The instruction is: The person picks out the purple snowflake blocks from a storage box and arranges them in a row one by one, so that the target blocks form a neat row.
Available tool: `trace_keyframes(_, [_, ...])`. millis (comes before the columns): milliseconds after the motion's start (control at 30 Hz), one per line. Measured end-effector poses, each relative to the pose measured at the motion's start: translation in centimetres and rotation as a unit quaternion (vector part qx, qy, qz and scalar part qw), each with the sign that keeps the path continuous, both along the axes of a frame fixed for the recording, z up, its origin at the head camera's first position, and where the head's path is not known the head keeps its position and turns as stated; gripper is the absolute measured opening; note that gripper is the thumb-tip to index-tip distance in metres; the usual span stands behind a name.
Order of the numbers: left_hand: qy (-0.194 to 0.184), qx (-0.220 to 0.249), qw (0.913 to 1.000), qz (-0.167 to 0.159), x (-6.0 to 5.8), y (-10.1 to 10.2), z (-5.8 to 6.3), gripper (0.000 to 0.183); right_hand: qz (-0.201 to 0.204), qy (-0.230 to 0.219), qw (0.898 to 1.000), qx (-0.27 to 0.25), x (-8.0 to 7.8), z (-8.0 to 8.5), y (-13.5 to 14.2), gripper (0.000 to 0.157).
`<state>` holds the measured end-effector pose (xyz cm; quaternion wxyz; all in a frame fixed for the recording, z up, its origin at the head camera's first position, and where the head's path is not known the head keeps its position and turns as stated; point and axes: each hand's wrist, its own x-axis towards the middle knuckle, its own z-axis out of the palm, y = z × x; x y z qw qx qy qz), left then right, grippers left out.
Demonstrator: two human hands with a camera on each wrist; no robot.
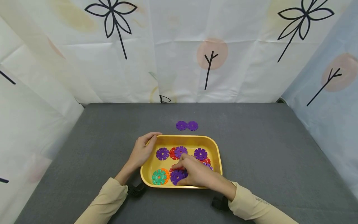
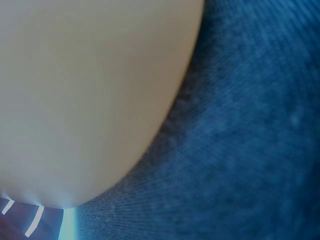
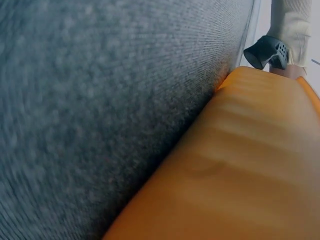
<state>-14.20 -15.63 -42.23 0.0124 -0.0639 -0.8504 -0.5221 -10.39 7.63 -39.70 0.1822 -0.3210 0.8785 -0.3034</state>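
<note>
In the head view, a yellow tray [image 1: 181,138] on the table holds loose snowflake discs. My left hand [image 1: 142,151] holds its back left corner, thumb at the rim and a finger along the back edge. Inside the tray, my right hand [image 1: 195,172] reaches down with thumb and forefinger apart, around a purple disc [image 1: 176,177] near the front wall; contact is hard to make out. A green disc [image 1: 159,177] overlaps an orange one at front left. Another purple disc [image 1: 162,153] lies at back left. The right hand partly covers red and purple discs.
Behind the tray, two purple discs [image 1: 186,125] lie edge to edge on the grey table [image 1: 112,124]. Printed white cloth [image 1: 179,62] hangs at the back and sides. A dark wrist camera [image 1: 136,189] sits beside the left wrist; the right wrist view mostly shows the tray's outer wall [image 3: 240,165].
</note>
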Motion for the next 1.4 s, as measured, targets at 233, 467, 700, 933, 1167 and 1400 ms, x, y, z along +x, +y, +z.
trace_keyframes(233, [0.002,-0.006,1.0000,0.003,-0.02,-0.06,0.09,0.031,0.018,0.028,0.999,-0.004,-0.14,-0.18,-0.10,0.041])
trace_keyframes(467, [0.003,-0.007,1.0000,0.001,-0.10,-0.08,0.17,0.031,0.012,0.035,0.999,-0.018,-0.46,-0.42,-0.17,0.043])
trace_keyframes(700, [0.003,-0.004,1.0000,0.000,-0.13,-0.08,0.18,0.031,0.004,0.032,0.999,-0.024,-0.61,-0.43,0.06,0.042])
trace_keyframes(933, [0.005,0.000,1.0000,0.001,-0.16,-0.05,0.11,0.031,-0.008,0.001,0.999,-0.046,-0.79,-0.28,0.32,0.050])
trace_keyframes(1167, [0.001,-0.005,1.0000,0.006,-0.09,-0.01,0.11,0.031,-0.008,0.007,1.000,-0.013,-0.44,-0.31,0.17,0.053])
trace_keyframes(1400, [-0.005,-0.005,1.0000,0.005,-0.01,0.00,0.19,0.031,-0.022,0.026,0.999,-0.030,-0.31,0.31,0.42,0.052])
